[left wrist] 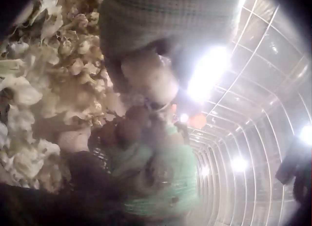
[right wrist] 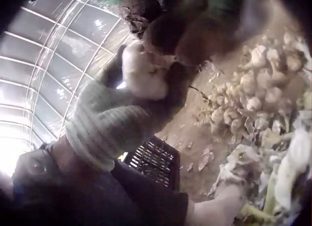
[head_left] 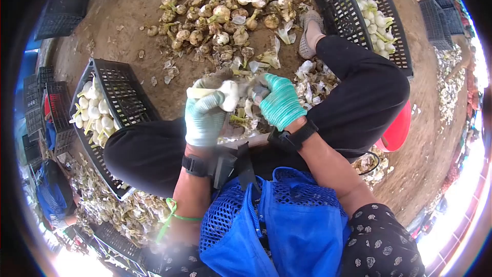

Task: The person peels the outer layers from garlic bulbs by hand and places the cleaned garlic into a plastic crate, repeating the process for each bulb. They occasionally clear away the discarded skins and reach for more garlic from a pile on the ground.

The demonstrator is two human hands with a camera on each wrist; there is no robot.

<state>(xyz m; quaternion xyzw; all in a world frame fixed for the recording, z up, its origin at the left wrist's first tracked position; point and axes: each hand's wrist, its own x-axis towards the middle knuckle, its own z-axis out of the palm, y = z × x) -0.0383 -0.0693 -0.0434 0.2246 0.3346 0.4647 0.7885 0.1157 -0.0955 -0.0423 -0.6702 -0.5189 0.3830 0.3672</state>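
Observation:
In the head view, my left hand, in a pale knitted glove, grips a peeled white garlic bulb by its base and stem; the stem points left. My right hand, in a teal glove with dark-soiled fingertips, is curled close beside the bulb's right end. A small grey piece shows between its fingers; I cannot tell what it is. In the right wrist view, the bulb sits in the left glove, right at the brown fingers. The left wrist view is blurred.
Unpeeled garlic lies heaped on the dirt floor ahead, with loose skins nearer. Black crates of white garlic stand at left and right. A bent leg lies on each side; a blue mesh bag covers the lap.

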